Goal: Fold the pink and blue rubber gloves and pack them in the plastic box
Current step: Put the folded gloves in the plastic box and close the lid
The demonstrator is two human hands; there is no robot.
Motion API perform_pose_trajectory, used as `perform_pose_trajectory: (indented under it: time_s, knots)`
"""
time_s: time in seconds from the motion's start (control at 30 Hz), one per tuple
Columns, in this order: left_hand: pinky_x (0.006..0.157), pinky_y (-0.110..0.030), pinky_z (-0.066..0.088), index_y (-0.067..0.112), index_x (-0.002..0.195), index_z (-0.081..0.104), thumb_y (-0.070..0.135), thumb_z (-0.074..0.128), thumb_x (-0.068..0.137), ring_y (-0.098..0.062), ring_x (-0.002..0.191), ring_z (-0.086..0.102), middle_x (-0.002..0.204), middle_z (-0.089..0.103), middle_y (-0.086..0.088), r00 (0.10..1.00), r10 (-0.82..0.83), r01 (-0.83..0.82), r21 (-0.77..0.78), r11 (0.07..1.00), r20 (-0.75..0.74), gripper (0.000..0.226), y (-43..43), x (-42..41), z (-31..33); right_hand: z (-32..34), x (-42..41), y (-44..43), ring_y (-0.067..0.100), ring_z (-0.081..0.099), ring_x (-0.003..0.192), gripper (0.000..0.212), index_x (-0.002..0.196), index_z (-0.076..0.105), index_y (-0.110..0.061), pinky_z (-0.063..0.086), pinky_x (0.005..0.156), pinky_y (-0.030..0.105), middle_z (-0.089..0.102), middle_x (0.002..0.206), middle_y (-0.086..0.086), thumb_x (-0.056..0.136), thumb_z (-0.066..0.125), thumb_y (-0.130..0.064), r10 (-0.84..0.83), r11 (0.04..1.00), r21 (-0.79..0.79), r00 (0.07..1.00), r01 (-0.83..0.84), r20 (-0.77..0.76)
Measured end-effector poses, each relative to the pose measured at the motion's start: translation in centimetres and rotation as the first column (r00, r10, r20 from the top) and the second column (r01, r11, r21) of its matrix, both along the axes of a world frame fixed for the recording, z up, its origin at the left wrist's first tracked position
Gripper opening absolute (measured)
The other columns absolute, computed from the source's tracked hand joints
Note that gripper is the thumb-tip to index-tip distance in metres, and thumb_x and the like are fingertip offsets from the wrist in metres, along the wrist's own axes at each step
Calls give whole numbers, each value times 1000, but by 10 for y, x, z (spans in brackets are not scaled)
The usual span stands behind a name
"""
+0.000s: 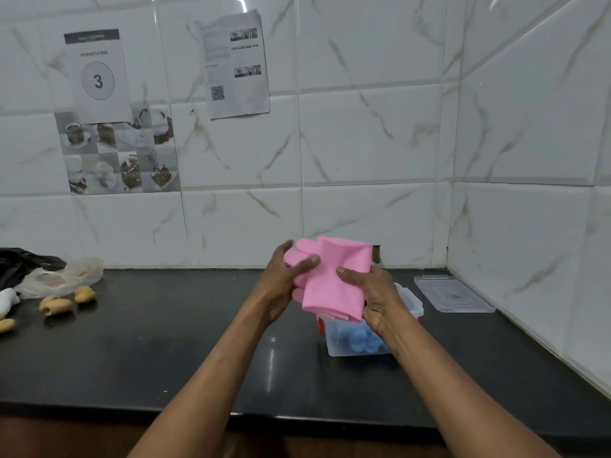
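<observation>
Our left hand (281,285) and right hand (373,299) both grip one folded pink glove (330,279), its finger ends pointing left, above one plastic box (337,348) holding blue gloves (357,337).

Both bare forearms are extended forward and angled inward, wrists raised. The left hand (281,285) is curled round the left side of the pink glove (334,279), thumb laid across its front. The right hand (375,297) is clamped on its right edge, thumb pressed on the front.

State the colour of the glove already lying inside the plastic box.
Blue glove, seen through the clear plastic box in the head view.
</observation>
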State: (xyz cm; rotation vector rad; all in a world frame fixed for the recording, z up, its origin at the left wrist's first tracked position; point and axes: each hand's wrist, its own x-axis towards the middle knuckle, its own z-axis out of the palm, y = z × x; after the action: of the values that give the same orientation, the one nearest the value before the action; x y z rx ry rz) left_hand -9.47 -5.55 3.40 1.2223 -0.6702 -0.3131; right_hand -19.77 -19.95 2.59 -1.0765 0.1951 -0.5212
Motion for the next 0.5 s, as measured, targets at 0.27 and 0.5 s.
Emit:
perform_pose_trajectory:
  time_s: [0.27, 0.5]
  knots:
    - [96, -43, 53, 3, 112, 67, 28, 93, 56, -27, 101, 70, 114, 71, -16, 900, -341, 309, -153, 939, -273, 67, -21, -39, -24, 5, 0, 1, 39, 62, 111, 58, 129, 55, -1, 52, 89, 59, 64, 124, 19, 74, 74, 4, -172, 967, 234, 932, 98, 320]
    - [75, -37, 59, 12, 114, 66, 1, 76, 76, -23, 97, 72, 109, 74, -10, 995, -36, 17, -197, 980, -91, 40, -40, -26, -19, -7, -12, -16, 33, 62, 111, 62, 131, 54, -1, 52, 92, 56, 65, 120, 18, 71, 70, 7, -33, 988, 155, 931, -25, 364]
